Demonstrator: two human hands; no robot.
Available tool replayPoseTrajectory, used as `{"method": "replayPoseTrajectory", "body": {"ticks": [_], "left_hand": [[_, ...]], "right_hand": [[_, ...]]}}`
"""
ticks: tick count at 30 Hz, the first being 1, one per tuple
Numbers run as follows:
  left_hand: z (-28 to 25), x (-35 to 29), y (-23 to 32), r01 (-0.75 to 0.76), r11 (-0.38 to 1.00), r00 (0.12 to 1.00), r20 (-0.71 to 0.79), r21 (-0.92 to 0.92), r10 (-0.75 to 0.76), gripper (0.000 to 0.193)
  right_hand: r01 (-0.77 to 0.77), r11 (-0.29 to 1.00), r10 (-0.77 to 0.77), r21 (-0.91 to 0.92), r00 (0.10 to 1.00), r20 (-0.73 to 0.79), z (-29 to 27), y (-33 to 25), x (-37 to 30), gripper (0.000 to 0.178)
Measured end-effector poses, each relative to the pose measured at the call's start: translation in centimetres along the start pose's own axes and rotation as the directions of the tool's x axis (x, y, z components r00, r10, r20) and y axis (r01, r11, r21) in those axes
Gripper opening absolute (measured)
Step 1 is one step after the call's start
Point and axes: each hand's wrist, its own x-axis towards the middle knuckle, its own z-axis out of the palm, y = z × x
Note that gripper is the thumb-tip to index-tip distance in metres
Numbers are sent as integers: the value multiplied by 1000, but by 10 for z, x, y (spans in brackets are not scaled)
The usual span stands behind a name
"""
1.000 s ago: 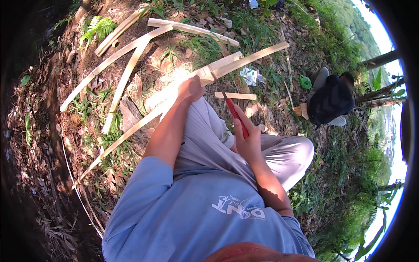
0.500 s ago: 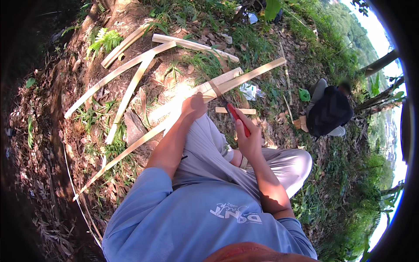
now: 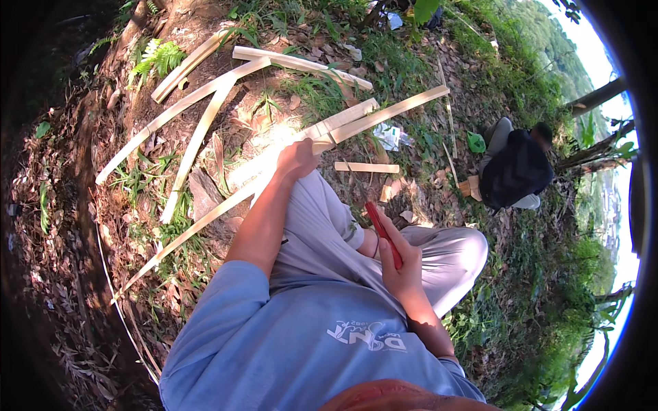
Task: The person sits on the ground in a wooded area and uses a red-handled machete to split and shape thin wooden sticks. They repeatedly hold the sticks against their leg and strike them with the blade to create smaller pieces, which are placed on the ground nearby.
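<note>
My left hand [image 3: 297, 159] is closed on a pale wooden strip [image 3: 394, 116], steadying it above my bent left knee. This long strip slants from the lower left to the upper right, and a second pale board [image 3: 343, 120] lies against its far side. In my right hand [image 3: 402, 264] is the red handle of a hand saw [image 3: 384, 235], held near my right knee. The blade is hard to make out; a thin dark line crosses the wood just right of my left hand. Strong glare washes out the wood left of that hand.
Several pale wooden strips [image 3: 199, 103] lie on the leafy ground at the upper left. A short wooden piece [image 3: 367, 167] and a crumpled clear plastic wrapper [image 3: 391, 137] lie beyond my knees. Another person [image 3: 517, 168] in dark clothes crouches at the right. A flat stone [image 3: 205, 195] sits left of my leg.
My right hand has drawn the red saw handle back toward my body. The left hand stays on the wood, and the whole view has shifted slightly.
</note>
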Motion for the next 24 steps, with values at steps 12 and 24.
{"method": "replayPoseTrajectory", "body": {"ticks": [12,24], "left_hand": [[-4,4,10,14,1000,1000,9,6,-14,45],[-6,-10,22,65,993,995,-80,98,-57,32]], "right_hand": [[-37,991,-45,-127,808,-588,-111,-38,-93,56],[556,421,-618,-717,754,222,-49,29,4,59]]}}
